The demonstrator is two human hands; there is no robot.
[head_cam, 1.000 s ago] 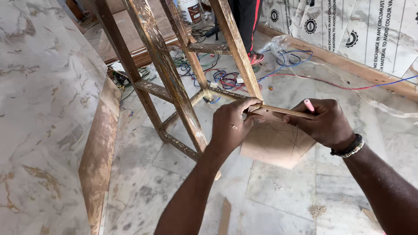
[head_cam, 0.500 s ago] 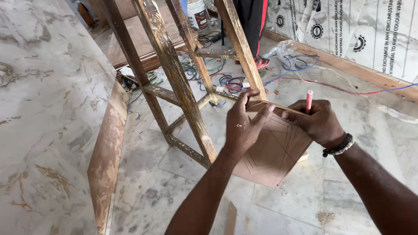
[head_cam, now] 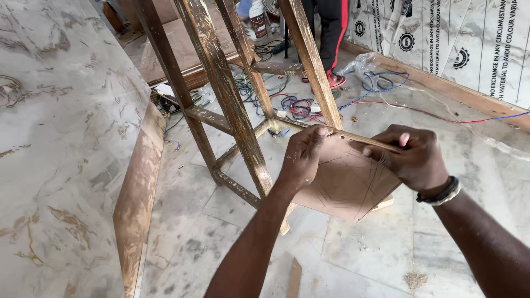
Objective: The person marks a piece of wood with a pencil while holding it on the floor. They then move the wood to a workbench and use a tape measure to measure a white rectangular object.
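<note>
Left hand [head_cam: 303,157] and right hand [head_cam: 411,157] both pinch the plywood piece [head_cam: 345,185] by its top edge, seemingly checking pencilled lines; ladder [head_cam: 232,99] at ten o'clock.

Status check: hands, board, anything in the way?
Left hand and right hand both grip the thin plywood panel, held off the floor. Wooden ladder close beside left hand.

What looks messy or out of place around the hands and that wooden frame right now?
A tangle of coloured wires lies loose on the floor behind the paint-stained wooden frame. A small pile of sawdust sits on the marble floor. The left hand and right hand hold a pencil-marked plywood piece steady.
</note>
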